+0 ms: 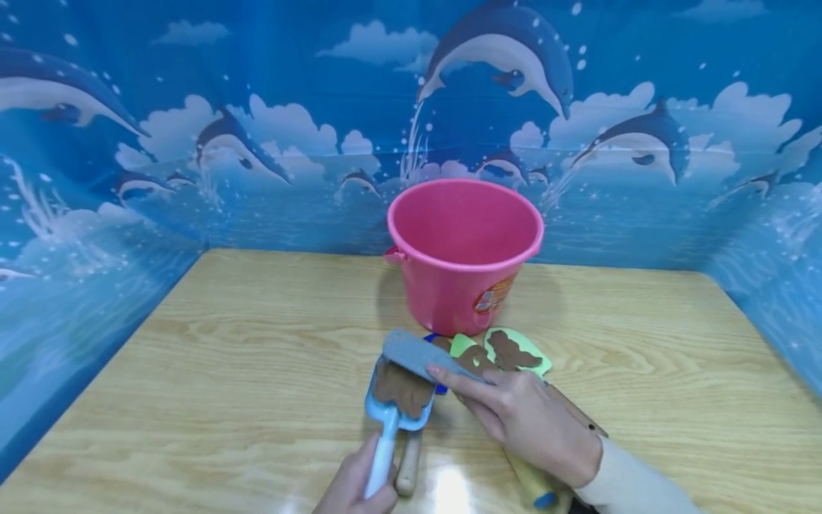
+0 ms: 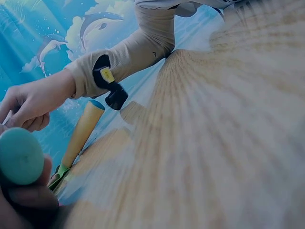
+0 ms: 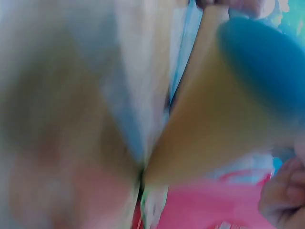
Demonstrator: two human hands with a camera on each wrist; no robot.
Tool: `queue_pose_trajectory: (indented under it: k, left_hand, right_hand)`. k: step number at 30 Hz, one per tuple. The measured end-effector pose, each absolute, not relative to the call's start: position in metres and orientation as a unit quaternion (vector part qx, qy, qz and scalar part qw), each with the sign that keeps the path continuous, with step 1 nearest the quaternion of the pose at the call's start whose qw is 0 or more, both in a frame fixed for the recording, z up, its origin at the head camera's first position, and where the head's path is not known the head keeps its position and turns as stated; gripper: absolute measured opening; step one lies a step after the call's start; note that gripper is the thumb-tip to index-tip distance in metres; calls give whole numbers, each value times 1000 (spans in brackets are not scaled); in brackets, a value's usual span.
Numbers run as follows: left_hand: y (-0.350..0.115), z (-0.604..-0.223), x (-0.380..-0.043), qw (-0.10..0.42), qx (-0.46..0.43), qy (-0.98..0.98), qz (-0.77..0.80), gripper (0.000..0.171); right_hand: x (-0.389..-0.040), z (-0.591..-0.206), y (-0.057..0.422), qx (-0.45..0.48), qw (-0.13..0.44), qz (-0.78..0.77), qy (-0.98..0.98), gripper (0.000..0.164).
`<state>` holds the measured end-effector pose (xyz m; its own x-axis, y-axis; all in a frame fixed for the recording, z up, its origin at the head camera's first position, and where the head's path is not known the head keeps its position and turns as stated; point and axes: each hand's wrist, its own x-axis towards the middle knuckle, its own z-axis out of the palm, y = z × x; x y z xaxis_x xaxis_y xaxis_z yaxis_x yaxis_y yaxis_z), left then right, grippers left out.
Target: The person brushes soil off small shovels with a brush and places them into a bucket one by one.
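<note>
Dolphin-printed sheeting [image 1: 302, 128] backs a wood-grain desk [image 1: 270, 343] carrying a pink bucket [image 1: 439, 293]. In front of it, the left grip [image 1: 356, 482] is closed round the handle of a light-blue toy shovel [image 1: 389, 420], its face patched brown. The right grip [image 1: 529, 421] holds a flat grey-blue piece [image 1: 420, 354] over the shovel's far edge. A brown-patched pale-green tool [image 1: 514, 350] lies near the bucket.
</note>
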<state>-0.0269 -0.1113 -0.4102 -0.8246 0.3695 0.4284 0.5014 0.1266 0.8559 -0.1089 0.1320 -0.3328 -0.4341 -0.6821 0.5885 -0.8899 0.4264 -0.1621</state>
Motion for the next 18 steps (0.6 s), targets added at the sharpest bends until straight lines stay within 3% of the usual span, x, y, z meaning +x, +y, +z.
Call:
queue_pose_trajectory:
  k: [8, 18]
  left_hand:
    - [-110, -404, -28, -53, -254, -691, -675, 20]
    - [-112, -401, -25, -73, -248, -688, -678, 18]
  right_hand:
    - [-114, -331, 140, 508, 143, 253, -811, 37]
    - [-116, -332, 137, 502, 261, 157, -809, 40]
